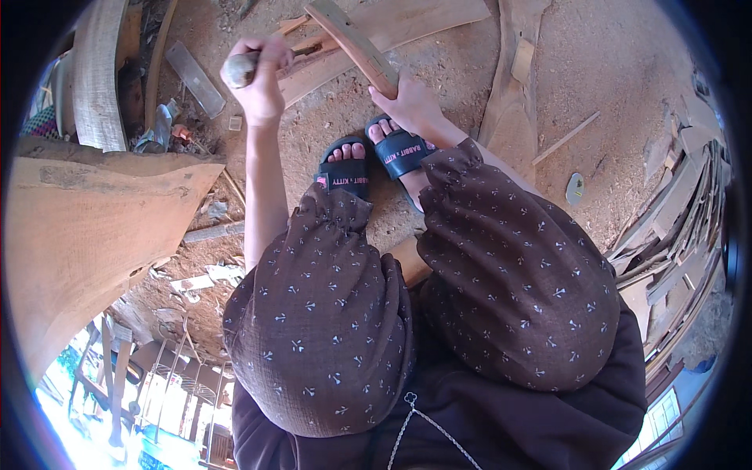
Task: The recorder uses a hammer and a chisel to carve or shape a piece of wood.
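Note:
My left hand (263, 90) is closed on a tool (240, 69) with a rounded grey end and a dark, narrow part reaching right over a long, reddish board (415, 19) on the dirt floor. Whether that part touches the board I cannot tell. My right hand (411, 106) grips the near end of a wooden stick (348, 39), which slants up and left beside the tool. Below my hands are my feet in black sandals (345, 176), with my knees in brown patterned cloth nearer the camera.
A large pale slab (102, 227) fills the left, with upright boards (94, 86) and scraps behind it. A long plank (505, 117) lies right of my hands. Thin offcuts (674, 219) are piled at the far right. A bright opening with a railing shows at lower left.

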The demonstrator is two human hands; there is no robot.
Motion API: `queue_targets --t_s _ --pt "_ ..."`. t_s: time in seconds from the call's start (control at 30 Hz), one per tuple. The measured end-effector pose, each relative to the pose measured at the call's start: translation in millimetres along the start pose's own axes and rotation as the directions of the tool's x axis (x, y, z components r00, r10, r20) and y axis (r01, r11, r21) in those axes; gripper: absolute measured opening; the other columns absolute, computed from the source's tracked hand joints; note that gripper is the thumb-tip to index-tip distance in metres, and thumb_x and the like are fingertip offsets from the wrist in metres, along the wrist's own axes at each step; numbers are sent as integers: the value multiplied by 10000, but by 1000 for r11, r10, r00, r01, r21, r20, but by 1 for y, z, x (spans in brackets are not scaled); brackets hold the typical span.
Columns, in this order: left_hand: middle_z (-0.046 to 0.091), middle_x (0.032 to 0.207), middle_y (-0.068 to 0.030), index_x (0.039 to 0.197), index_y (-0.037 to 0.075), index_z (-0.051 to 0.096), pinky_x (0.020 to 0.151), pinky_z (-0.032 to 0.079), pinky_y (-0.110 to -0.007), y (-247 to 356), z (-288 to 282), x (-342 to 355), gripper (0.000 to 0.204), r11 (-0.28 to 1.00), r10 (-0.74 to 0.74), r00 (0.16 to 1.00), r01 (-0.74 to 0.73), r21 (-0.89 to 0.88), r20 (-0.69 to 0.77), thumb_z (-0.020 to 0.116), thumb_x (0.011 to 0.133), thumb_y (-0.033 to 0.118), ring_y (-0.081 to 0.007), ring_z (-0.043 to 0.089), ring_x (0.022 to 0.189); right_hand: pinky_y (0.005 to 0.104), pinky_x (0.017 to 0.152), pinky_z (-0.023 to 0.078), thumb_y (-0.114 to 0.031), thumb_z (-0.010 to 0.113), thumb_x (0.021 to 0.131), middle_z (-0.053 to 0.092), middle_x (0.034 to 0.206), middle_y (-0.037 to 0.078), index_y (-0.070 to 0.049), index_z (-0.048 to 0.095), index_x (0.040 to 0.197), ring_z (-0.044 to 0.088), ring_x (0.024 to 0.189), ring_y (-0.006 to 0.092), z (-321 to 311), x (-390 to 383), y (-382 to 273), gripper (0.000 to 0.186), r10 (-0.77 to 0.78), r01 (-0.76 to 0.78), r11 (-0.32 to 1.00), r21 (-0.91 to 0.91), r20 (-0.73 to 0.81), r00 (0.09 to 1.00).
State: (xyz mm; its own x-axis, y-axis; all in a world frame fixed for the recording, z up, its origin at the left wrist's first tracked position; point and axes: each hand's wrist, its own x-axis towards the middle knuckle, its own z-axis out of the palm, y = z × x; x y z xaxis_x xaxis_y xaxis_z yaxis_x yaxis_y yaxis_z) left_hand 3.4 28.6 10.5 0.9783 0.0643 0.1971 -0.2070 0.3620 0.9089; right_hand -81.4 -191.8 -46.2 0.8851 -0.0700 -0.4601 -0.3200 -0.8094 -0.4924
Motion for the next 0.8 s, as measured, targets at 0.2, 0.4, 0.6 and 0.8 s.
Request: queue_targets --t_s 0.2,0.4,0.6,0.8 --pt "369 566 -33 718 66 469 671 380 -332 19 -26 8 217 892 -109 986 40 -451 -128 476 884 207 -177 369 584 483 787 515 -577 594 825 659 871 267 69 529 1087 656 855 420 -3 0 0 700 7 -7 1000 10 7 1000" --pt "418 594 -50 728 58 475 669 382 -345 13 -33 8 204 992 -33 994 21 -124 -101 496 889 181 -178 406 590 487 792 509 -570 598 825 660 890 264 58 526 1097 654 864 418 -2 0 0 689 4 -4 1000 19 16 1000" --pt "491 612 -71 759 17 483 571 417 -300 11 -22 3 168 995 68 998 -66 -80 12 547 909 56 -151 444 568 470 802 514 -513 625 807 662 908 256 48 585 1032 654 878 406 -2 -1 -5 606 17 -17 999 35 -9 1000" --pt "592 681 -53 824 35 488 543 461 -253 20 -4 11 175 985 88 993 -99 139 81 658 868 42 -96 530 576 490 773 513 -557 603 823 659 880 268 51 522 1105 652 847 430 3 2 5 675 -26 26 999 20 -6 1000"
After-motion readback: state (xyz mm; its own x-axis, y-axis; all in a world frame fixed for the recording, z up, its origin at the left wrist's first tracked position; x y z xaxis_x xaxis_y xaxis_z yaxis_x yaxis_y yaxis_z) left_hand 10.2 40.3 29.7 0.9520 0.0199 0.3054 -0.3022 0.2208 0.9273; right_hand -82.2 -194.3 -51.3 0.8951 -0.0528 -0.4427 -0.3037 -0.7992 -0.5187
